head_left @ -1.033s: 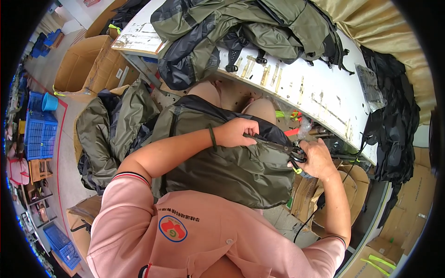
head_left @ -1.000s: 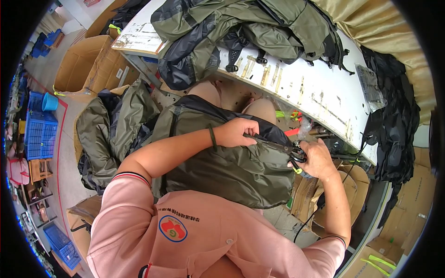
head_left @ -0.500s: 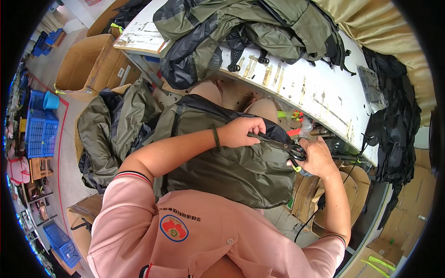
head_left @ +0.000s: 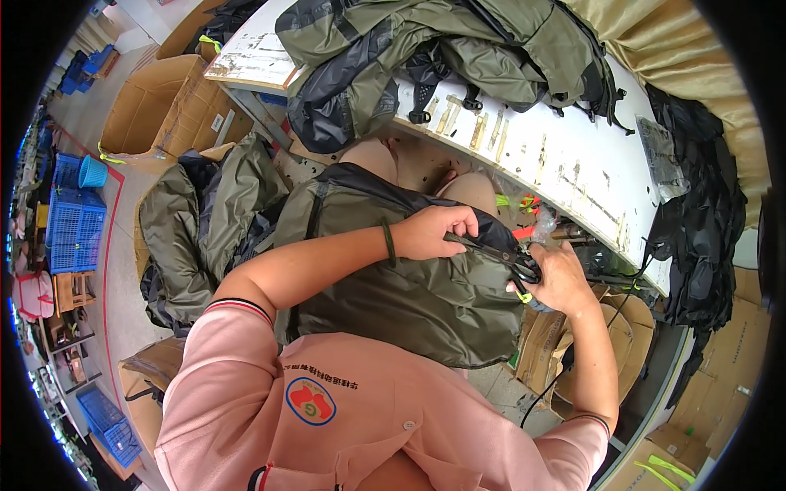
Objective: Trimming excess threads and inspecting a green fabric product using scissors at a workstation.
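An olive-green and black fabric bag [head_left: 393, 307] lies across my lap, its surface wrinkled. My left hand [head_left: 430, 232] is closed at the bag's upper edge, thumb and fingers pinching the fabric. To its right, my right hand [head_left: 563, 280] is wrapped round the dark handles of a pair of scissors [head_left: 506, 257]. The blades point left along the edge, with their tips by my left fingers. A small yellow-green tab [head_left: 525, 298] shows just below my right hand. What exactly lies between the blades is too small to tell.
Ahead stands a worn white table [head_left: 565, 164] with a pile of olive and black bags [head_left: 483, 57]. More such fabric [head_left: 205, 221] fills a box at my left. Open cardboard boxes [head_left: 630, 344] stand at the right, where a black cord [head_left: 565, 372] hangs. Black fabric [head_left: 696, 221] hangs beyond the table.
Both hands keep nearly the same place on the bag. The scissors' blades appear slightly closer together, and the whole view has shifted a little.
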Motion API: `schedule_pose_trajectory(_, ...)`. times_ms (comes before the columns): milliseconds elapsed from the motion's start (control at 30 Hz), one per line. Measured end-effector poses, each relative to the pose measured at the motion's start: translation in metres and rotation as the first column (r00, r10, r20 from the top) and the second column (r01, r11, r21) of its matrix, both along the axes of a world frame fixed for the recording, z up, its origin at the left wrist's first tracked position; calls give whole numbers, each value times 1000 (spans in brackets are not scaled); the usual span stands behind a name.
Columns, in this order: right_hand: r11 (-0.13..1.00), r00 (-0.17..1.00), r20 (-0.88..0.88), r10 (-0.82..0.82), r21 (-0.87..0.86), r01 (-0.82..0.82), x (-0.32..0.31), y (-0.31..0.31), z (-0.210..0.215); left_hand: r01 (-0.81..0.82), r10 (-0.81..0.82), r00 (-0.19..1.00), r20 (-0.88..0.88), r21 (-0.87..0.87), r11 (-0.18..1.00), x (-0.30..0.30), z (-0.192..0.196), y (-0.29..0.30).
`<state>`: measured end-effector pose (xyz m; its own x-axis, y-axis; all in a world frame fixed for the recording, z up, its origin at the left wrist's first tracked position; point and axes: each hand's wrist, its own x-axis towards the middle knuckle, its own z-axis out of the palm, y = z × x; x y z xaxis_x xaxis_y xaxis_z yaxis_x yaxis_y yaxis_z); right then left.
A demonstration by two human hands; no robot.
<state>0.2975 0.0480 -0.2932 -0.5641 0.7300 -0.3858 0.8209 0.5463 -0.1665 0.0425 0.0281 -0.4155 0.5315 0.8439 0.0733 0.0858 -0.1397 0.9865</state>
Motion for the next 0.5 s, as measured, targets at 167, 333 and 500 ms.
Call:
schedule_pose_trajectory(167,1000,1000,3,9,7,-9,4,1,-6,-3,3,1000,10,-11,1000,1,-4,0)
schedule_pose_trajectory(333,998,999,-26,27,56,-26,7,1,-6,3,-2,1000,-28,33,999,2,1,-1)
schedule_pose_trajectory(500,1000,1000,4,21,12,-21,-4,3,4,0,1,999,-47,18,1000,3,7,-1)
